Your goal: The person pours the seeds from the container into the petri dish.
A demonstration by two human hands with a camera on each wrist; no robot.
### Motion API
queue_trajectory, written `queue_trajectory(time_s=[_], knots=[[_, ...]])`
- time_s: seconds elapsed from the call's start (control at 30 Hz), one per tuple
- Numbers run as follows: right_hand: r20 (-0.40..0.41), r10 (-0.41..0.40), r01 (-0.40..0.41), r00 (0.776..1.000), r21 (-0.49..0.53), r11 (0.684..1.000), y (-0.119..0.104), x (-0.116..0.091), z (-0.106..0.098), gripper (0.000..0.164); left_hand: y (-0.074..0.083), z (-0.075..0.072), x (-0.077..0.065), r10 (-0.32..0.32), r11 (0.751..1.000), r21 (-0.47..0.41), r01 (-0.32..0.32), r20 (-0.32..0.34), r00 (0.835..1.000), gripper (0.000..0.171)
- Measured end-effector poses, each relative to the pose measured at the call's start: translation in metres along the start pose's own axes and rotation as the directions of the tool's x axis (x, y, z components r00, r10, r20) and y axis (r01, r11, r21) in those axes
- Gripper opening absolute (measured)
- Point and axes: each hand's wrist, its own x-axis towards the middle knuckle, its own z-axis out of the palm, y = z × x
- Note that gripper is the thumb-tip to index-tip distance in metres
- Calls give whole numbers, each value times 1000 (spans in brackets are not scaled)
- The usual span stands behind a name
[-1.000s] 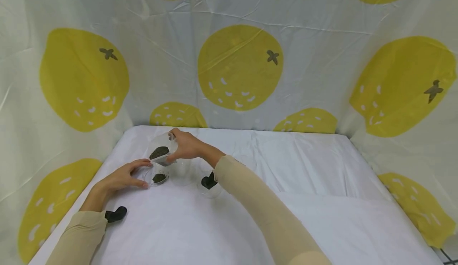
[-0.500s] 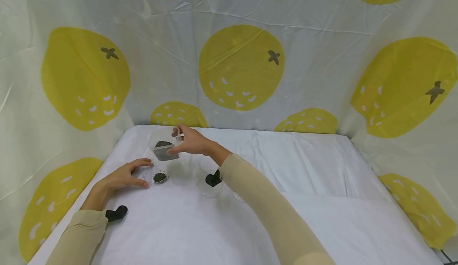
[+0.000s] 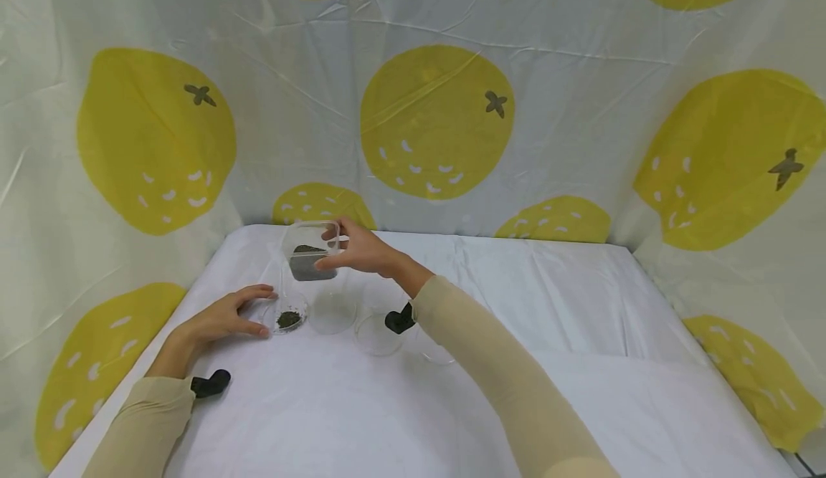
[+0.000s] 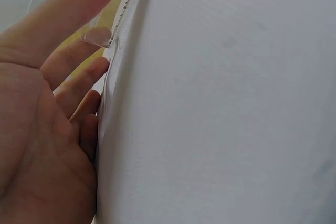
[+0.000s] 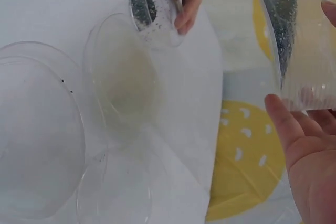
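In the head view, my left hand [image 3: 226,317] curves round the left side of a small clear petri dish [image 3: 304,313], thumb on the near side and fingers on the far side. A heap of dark, tea-like granules [image 3: 287,319] lies in the dish, with crumbs scattered round it. My right hand [image 3: 363,249] grips a clear plastic container [image 3: 310,264] above and behind the dish, thumb on its near side. Dark granules fill its lower part. In the right wrist view the container [image 5: 307,51] appears at the right edge.
Right of the filled dish stand more clear dishes, one [image 3: 332,312] beside it and another [image 3: 378,338] nearer the front. A further dish rim [image 3: 440,356] shows by the right sleeve. White cloth [image 3: 310,413] covers the table; a lemon-print curtain [image 3: 297,105] hangs behind.
The container has gone from tilted over the dish to nearly upright, rising and moving back and right with my right hand. My left hand stays at the dish.
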Motion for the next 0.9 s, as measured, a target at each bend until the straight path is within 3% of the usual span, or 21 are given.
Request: queue_trajectory(time_s=[0.37, 0.73, 0.9], knots=[[7, -29, 29, 1000, 61, 998, 0, -10, -15, 68, -2, 1, -4, 48, 998, 44, -47, -17, 999, 69], [19, -105, 104, 994, 51, 993, -4, -24, -35, 64, 6, 0, -4, 30, 999, 33, -29, -8, 1000, 69], [38, -103, 100, 994, 71, 992, -3, -34, -46, 65, 2, 0, -2, 29, 999, 43, -29, -11, 1000, 69]])
